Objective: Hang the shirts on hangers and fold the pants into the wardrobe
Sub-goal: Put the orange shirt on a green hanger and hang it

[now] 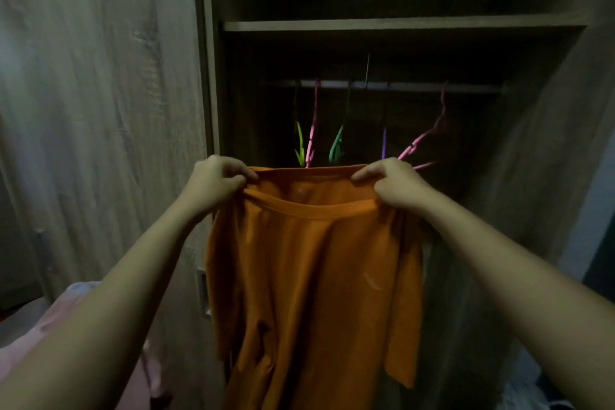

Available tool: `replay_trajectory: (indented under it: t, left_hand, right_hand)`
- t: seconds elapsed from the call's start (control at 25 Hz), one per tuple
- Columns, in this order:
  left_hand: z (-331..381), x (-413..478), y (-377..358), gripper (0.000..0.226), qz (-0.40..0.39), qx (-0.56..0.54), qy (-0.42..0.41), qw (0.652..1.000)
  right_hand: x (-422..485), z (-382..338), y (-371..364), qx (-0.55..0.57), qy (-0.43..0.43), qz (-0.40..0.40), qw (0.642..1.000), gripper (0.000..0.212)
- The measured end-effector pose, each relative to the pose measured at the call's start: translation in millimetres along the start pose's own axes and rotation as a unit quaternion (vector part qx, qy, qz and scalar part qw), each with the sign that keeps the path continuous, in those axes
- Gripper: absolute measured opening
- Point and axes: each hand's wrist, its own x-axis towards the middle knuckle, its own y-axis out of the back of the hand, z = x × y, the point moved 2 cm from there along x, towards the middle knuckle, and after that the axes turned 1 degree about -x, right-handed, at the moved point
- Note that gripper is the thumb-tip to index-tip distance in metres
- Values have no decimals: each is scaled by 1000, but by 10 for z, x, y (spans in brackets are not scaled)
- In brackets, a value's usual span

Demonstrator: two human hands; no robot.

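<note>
The orange shirt [309,276] is soft cloth, dull and not shiny, with lots of folds and a ribbed band round the neck. The wardrobe [100,110] and its shelf [399,25] look like wood with a streaky grain, pale brown and matt, not glossy. The hangers [312,130] look like smooth plastic in green, pink and purple. The rail [416,86] looks like smooth pale metal, and the pink heap [30,326] looks like soft cloth too.
</note>
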Motion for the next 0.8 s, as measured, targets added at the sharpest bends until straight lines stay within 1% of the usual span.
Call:
replay_trajectory:
  t: [0.04,0.08,0.12,0.16,0.24,0.28,0.36,0.48,0.6,0.68,0.72,0.8]
  left_hand:
    - [-6,48,-6,22,-23,-67,13,997]
    - [-4,92,-37,23,-27,-126,22,991]
    - [-5,143,-80,24,-9,-163,29,986]
    - [-17,243,-128,25,26,-176,31,983]
    - [-26,480,-238,26,88,-160,28,983]
    - [-19,613,-300,28,99,-151,26,983]
    - [-15,980,-470,35,89,-152,47,983]
    - [-50,1582,-753,48,79,-158,135,975]
    - [-64,1967,-1040,60,52,-185,221,956]
    - [-38,2149,-1193,56,27,-204,228,952]
    - [-23,2230,-1238,49,33,-199,220,954]
    - [22,2350,-1231,35,78,-169,201,962]
  right_hand:
    - [56,-13,3,12,1,-1,1000,52]
    - [108,-37,4,19,2,-2,1000,53]
    - [146,-68,4,20,8,-3,1000,54]
    - [207,-103,5,20,15,-4,1000,54]
    - [310,-170,7,24,27,-1,999,55]
    - [344,-202,10,30,33,1,999,56]
    - [428,-249,6,38,46,1,998,58]
    - [539,-262,-51,16,59,-5,998,61]
    - [590,-195,-39,3,57,-4,998,63]
    - [600,-121,-1,-2,57,1,998,62]
    - [601,-83,17,-5,57,1,998,63]
    - [586,-23,33,-8,58,1,998,64]
